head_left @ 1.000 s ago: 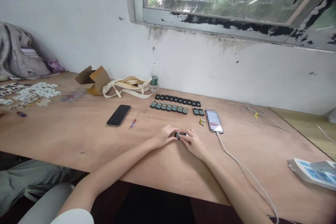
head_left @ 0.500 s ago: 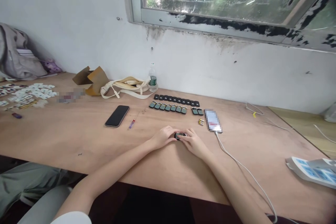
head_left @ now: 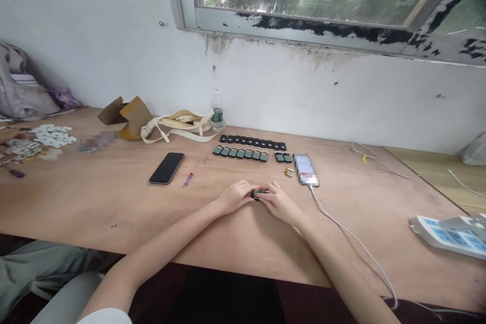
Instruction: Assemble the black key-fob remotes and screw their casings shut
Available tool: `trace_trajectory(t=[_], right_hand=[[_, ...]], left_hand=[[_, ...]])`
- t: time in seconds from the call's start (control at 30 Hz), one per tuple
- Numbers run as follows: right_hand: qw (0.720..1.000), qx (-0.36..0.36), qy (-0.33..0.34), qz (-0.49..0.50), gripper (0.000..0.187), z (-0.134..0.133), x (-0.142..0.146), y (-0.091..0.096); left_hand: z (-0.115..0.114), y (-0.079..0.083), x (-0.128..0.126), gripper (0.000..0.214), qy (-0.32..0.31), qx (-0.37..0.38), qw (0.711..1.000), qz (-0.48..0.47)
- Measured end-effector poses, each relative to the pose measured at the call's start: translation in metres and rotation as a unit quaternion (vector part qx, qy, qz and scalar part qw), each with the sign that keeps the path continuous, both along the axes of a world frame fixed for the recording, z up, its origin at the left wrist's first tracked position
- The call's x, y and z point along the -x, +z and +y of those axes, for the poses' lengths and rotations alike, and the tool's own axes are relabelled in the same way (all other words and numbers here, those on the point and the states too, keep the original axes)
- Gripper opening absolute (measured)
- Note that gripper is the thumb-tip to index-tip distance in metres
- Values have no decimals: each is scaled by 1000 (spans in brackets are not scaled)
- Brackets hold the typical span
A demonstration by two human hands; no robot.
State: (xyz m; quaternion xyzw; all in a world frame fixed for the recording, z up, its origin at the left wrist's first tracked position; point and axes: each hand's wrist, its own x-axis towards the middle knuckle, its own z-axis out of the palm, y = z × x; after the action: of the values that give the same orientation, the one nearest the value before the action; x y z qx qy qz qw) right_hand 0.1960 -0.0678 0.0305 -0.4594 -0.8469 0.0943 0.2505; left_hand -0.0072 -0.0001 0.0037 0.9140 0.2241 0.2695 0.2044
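My left hand [head_left: 237,196] and my right hand [head_left: 279,202] meet at the middle of the wooden table [head_left: 114,202], fingers pinched on one small dark device [head_left: 259,194] between them. Most of that device is hidden by my fingers. Beyond it lie a row of small black covers [head_left: 252,141] and a row of greenish-grey device bodies [head_left: 240,152], with two more bodies [head_left: 283,157] set apart to the right. Two small batteries [head_left: 289,172] lie just past my right hand.
A black phone [head_left: 166,167] and a small screwdriver [head_left: 190,175] lie to the left. A second phone [head_left: 306,169] on a white cable [head_left: 349,235] lies right. A power strip [head_left: 448,230], a cream bag [head_left: 178,124], a water bottle [head_left: 216,111], cardboard [head_left: 127,114] and scattered white pieces [head_left: 45,136] stand farther off.
Both hands stay pinched on the small device in the same spot. Only my head has turned slightly, shifting the whole scene a little left and up.
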Motion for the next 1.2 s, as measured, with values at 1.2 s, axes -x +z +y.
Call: trace_trajectory(t=[1.2], right_hand=[[999,9,31,-12,27,-1,-4,9]], left_hand=[[-4,3,-4,22,-29,85,994,-69]])
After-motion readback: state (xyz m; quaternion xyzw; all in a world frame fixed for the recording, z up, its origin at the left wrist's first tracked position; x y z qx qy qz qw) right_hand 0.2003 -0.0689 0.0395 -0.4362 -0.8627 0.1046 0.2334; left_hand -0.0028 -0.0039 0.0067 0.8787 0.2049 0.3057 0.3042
